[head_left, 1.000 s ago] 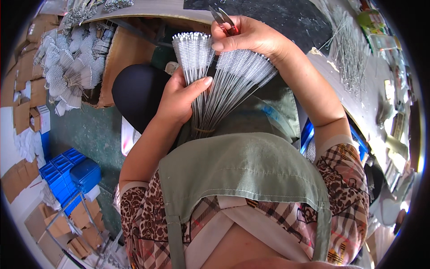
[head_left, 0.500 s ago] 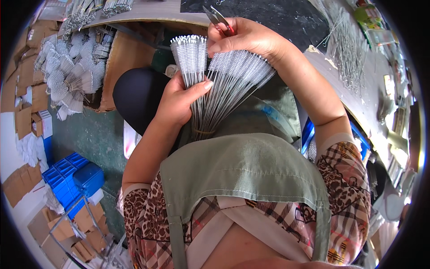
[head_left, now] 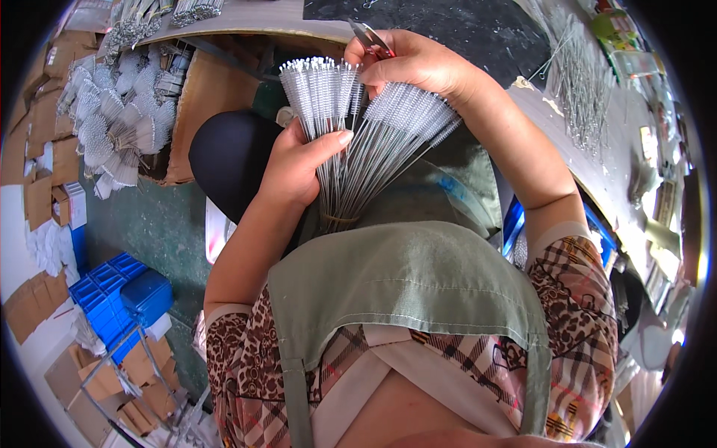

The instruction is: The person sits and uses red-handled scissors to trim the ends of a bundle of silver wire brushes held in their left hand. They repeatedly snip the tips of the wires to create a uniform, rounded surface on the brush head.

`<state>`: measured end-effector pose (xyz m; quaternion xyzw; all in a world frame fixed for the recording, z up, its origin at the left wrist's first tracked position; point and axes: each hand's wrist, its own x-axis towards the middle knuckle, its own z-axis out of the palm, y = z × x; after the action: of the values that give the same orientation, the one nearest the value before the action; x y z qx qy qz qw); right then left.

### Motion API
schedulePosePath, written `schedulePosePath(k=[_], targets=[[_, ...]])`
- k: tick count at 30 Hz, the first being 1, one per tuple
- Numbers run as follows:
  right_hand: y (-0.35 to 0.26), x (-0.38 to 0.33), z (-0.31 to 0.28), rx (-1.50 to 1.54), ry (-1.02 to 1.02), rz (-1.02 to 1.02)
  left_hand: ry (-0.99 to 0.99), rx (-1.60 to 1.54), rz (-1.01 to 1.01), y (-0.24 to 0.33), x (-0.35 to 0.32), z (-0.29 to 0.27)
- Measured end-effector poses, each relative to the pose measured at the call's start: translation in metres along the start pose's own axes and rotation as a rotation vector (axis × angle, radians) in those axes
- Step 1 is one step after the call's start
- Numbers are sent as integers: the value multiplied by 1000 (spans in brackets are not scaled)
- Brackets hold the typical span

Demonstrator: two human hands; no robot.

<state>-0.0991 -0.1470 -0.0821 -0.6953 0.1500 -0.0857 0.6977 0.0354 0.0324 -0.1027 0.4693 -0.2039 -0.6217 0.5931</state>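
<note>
A fanned bundle of thin wire brushes (head_left: 411,112) with white bristles stands in front of my apron, its stems gathered low down by a band (head_left: 340,219). My left hand (head_left: 302,164) is closed round the left section of the brushes, thumb across the stems. At the top of the fan, my right hand (head_left: 418,63) holds small scissors (head_left: 371,37) with red on the handles, blades pointing up and left. Its thumb and fingertips touch the brush heads at the gap between the left section and the wider right section.
More bundled brushes (head_left: 112,127) fill a cardboard box (head_left: 196,112) at the left. Loose wire brushes (head_left: 582,89) lie on the table (head_left: 500,112) at right, beside a black mat (head_left: 463,30). A dark round stool (head_left: 231,160) and blue crates (head_left: 108,302) stand left.
The left section of brushes has grown wider as more brushes shifted leftward across the gap. My right fingertips have moved slightly right and down; the scissors moved slightly with them.
</note>
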Motion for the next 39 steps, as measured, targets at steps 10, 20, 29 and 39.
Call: schedulePosePath(k=[10, 20, 29, 39], targets=[[6, -1, -3, 91, -103, -127, -18, 27, 16, -3, 0, -3], [2, -4, 0, 172, -90, -127, -67, -7, 15, -5, 1, -9], [4, 6, -7, -75, -56, -154, -110, 16, -69, -3, 2, 0], [6, 17, 0, -47, 15, -104, -83, -7, -44, -6, 2, -5]])
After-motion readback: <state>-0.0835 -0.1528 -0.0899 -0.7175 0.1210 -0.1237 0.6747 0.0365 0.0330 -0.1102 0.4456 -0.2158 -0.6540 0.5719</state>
